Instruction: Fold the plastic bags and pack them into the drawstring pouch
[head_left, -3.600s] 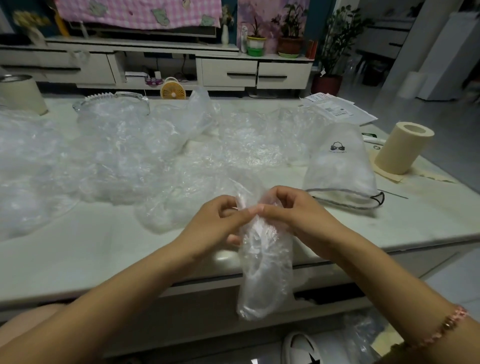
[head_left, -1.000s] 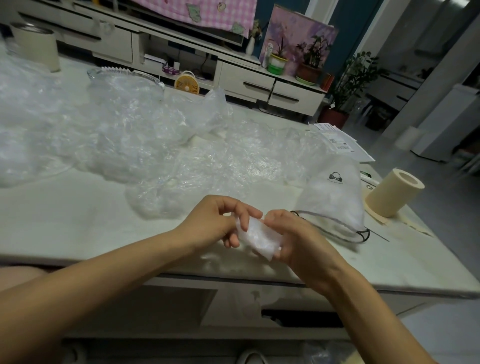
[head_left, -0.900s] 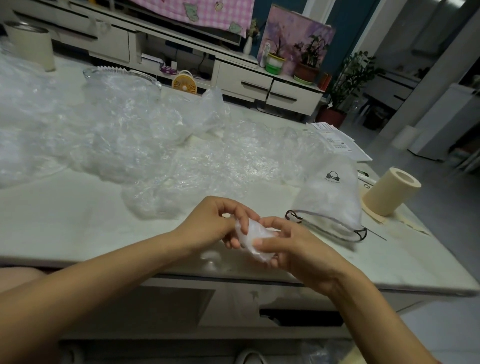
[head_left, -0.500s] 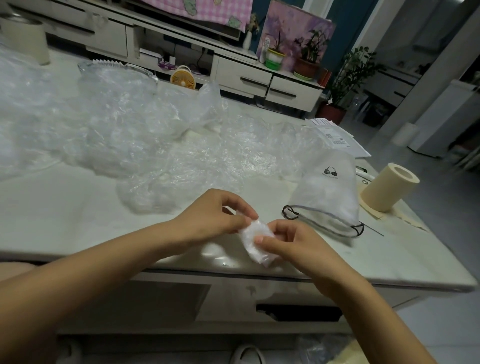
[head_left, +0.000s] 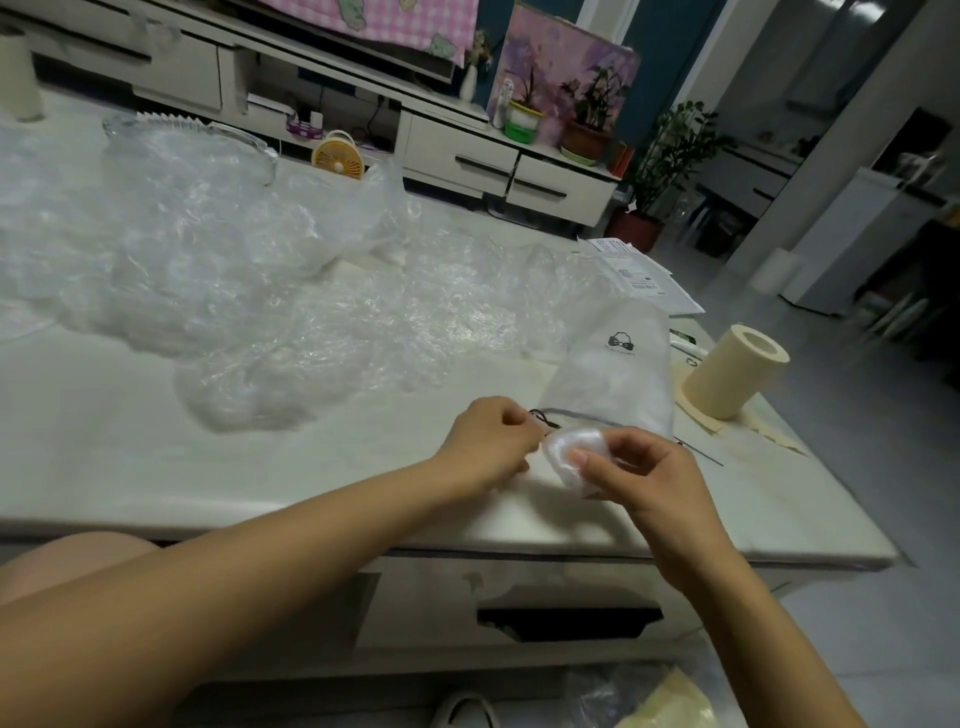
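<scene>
Folded bag (head_left: 574, 460), a small tight white wad of plastic, sits pinched between the thumb and fingers of the right hand (head_left: 649, 483), just above the table (head_left: 130, 441) near its front edge and right at the mouth of the pouch (head_left: 618, 374). The left hand (head_left: 493, 441) has its fingers curled, with the tips against the wad's left side and the pouch's dark cord (head_left: 540, 415); which of the two it grips cannot be told.

The pouch is pale and see-through, lying with its mouth toward the person. It carries a small dark bow-shaped logo (head_left: 622, 343) with a line of tiny letters beneath, too small to read. It looks bulged, but what is in it cannot be made out. Beyond it lie printed papers (head_left: 639, 273), their text unreadable.

A cream roll (head_left: 732, 371) stands just right of the pouch. Loose clear plastic bags (head_left: 234, 270) are heaped across the far left of the table, spilling over a glass dish (head_left: 182, 135).
</scene>
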